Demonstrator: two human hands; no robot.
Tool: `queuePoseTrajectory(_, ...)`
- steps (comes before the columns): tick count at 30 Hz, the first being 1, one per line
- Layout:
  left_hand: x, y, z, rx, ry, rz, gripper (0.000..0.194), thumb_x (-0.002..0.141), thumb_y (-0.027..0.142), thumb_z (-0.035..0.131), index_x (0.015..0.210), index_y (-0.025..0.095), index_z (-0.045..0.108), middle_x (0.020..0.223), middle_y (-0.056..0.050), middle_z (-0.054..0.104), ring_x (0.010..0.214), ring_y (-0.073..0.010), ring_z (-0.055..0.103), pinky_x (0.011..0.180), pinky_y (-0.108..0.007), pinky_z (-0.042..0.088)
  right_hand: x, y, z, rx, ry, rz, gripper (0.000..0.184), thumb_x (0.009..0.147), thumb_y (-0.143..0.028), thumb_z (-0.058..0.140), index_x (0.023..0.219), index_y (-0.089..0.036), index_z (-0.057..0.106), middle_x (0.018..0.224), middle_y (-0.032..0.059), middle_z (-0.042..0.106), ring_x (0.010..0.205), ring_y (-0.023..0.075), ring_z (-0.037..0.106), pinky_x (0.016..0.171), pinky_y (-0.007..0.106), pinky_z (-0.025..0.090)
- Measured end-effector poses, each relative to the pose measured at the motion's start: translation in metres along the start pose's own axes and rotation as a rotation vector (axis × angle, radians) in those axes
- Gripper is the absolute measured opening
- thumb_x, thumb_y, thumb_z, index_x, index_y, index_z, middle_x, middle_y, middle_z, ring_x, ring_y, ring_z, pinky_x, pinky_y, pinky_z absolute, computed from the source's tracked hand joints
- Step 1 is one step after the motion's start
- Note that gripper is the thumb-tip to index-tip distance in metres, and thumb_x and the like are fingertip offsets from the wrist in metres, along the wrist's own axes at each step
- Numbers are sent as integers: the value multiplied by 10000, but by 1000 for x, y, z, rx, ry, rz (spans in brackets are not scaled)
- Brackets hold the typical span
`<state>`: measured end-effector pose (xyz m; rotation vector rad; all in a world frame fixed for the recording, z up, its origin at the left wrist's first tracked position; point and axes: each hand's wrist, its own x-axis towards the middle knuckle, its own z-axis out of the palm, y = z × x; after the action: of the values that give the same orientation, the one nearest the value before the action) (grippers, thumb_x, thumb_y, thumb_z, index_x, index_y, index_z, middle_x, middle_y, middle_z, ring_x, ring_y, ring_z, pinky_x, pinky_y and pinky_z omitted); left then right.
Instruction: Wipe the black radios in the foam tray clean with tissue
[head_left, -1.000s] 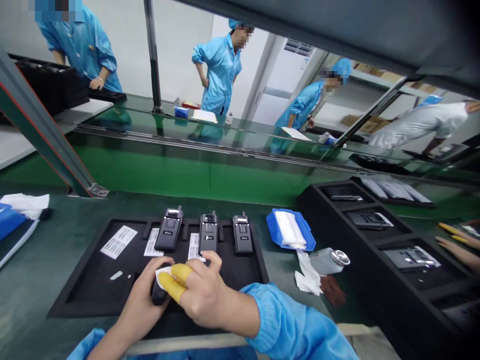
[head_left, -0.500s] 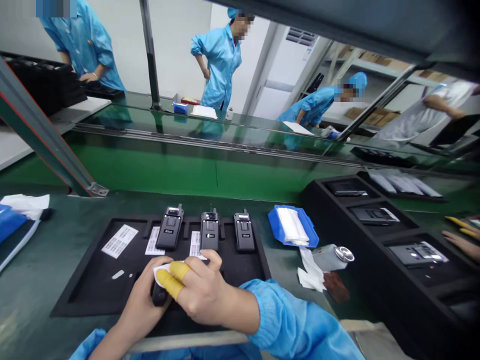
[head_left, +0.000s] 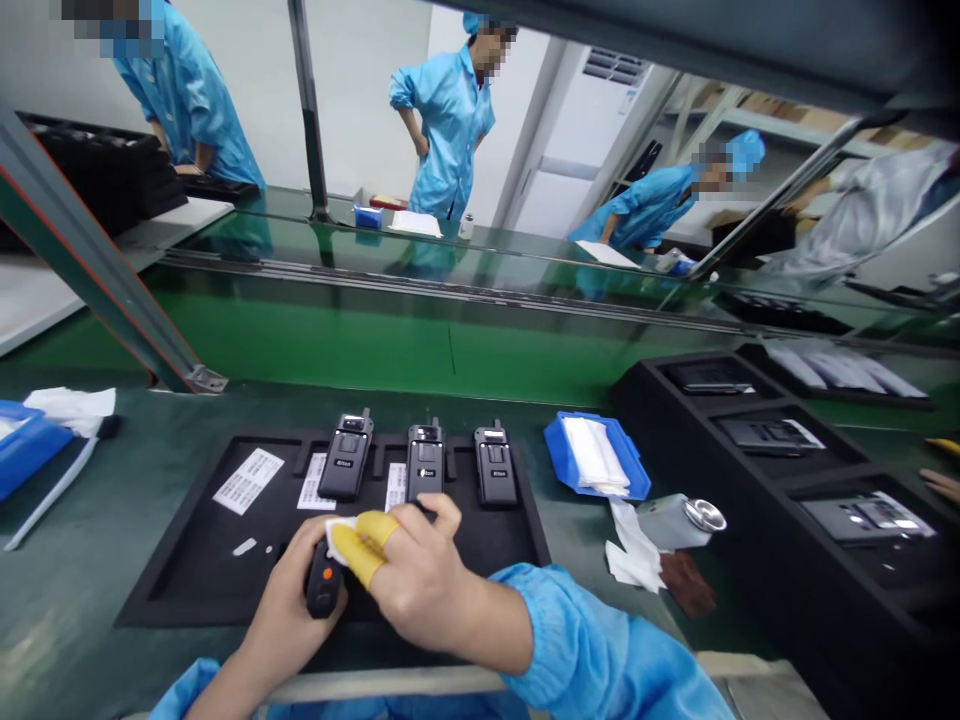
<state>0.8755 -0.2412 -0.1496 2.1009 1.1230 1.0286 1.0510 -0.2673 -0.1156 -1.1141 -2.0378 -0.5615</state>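
Observation:
My left hand (head_left: 289, 600) is closed round a small black handheld radio (head_left: 324, 585) with an orange button on its side, held over a black foam tray (head_left: 187, 560). My right hand (head_left: 416, 580), with yellow finger cots on two fingers, presses a white wipe (head_left: 339, 532) against the top of that radio. Three more black radios (head_left: 424, 462) stand side by side in slots at the tray's far edge. White labels (head_left: 247, 480) lie in the tray's left slots.
A blue bin of white wipes (head_left: 596, 458), a metal dispenser bottle (head_left: 679, 518) and crumpled wipes lie right of the tray. A long black tray with devices (head_left: 772, 440) runs along the right. A green conveyor (head_left: 450, 350) lies behind; several people in blue coats stand beyond it. Another person's fingers (head_left: 941, 482) show at far right.
The radio has been turned in my hands, so its orange side button now shows. My right hand keeps the wipe on it. The view shifted slightly right.

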Motion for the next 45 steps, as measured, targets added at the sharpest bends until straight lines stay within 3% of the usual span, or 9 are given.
queuePoseTrajectory(6, 2, 3, 0, -4, -20, -27, 322, 700, 181, 537, 1021, 183, 542, 990, -73, 640, 920, -217, 634, 799, -342, 540, 0, -4, 5, 10, -25, -37, 251, 899, -172, 444, 1028, -205, 657, 913, 4, 605, 780, 110, 448, 864, 384, 202)
queuePoseTrajectory(11, 0, 5, -2, 64, 4, 22, 368, 703, 128, 492, 1064, 192, 523, 1011, -64, 623, 953, -195, 624, 823, -317, 528, -21, 18, 5, -30, -69, 93, 172, 863, -128, 520, 900, -211, 666, 833, -3, 596, 821, 123, 446, 891, 375, 187)
queuePoseTrajectory(20, -6, 7, -4, 49, 15, -12, 348, 739, 144, 512, 1083, 195, 511, 1022, -68, 618, 992, -203, 614, 877, -338, 506, -83, 56, -14, -111, -70, 345, 265, 630, 24, 470, 631, -184, 634, 813, 18, 593, 788, 129, 442, 853, 351, 221)
queuePoseTrajectory(26, -7, 3, -4, 54, 7, -98, 340, 740, 209, 541, 1078, 191, 516, 1059, -79, 625, 1026, -214, 607, 913, -353, 484, -109, 58, -14, -124, -58, 425, 375, 589, 18, 450, 774, -216, 678, 832, 18, 581, 785, 134, 452, 843, 350, 253)
queuePoseTrajectory(31, 39, -1, -35, 194, 18, -393, 501, 718, 486, 582, 1095, 163, 516, 944, -86, 670, 890, -244, 653, 847, -372, 501, -117, 60, -8, -126, -22, 436, 313, 610, 15, 459, 720, -206, 652, 818, 15, 559, 792, 140, 454, 834, 349, 261)
queuePoseTrajectory(34, 85, -9, -60, 562, 37, -505, 711, 750, 611, 501, 1274, 140, 406, 1077, -151, 638, 1028, -315, 612, 863, -409, 476, -117, 61, -7, -120, 10, 437, 262, 613, 10, 462, 655, -194, 620, 764, 10, 529, 755, 137, 435, 832, 344, 265)
queuePoseTrajectory(36, 110, -17, -68, 817, -6, -553, 697, 792, 619, 415, 1280, 122, 385, 1127, -191, 604, 1038, -357, 599, 819, -437, 477, -116, 60, -7, -111, 29, 444, 247, 609, 11, 458, 634, -187, 603, 744, 7, 519, 735, 134, 427, 829, 339, 269)
queuePoseTrajectory(42, 131, -36, -57, 974, -33, -541, 573, 819, 572, 393, 1121, 95, 490, 1058, -221, 559, 874, -375, 625, 718, -456, 472, -115, 59, -8, -87, 33, 454, 283, 590, 9, 469, 680, -208, 626, 760, 1, 541, 743, 135, 440, 807, 337, 279)
queuePoseTrajectory(45, 125, -28, -46, 1026, -14, -452, 560, 852, 516, 377, 1170, 65, 474, 1132, -263, 493, 993, -428, 561, 766, -497, 445, -119, 61, -7, -85, -2, 459, 331, 564, 4, 467, 722, -222, 649, 800, 1, 560, 771, 137, 453, 822, 346, 283)
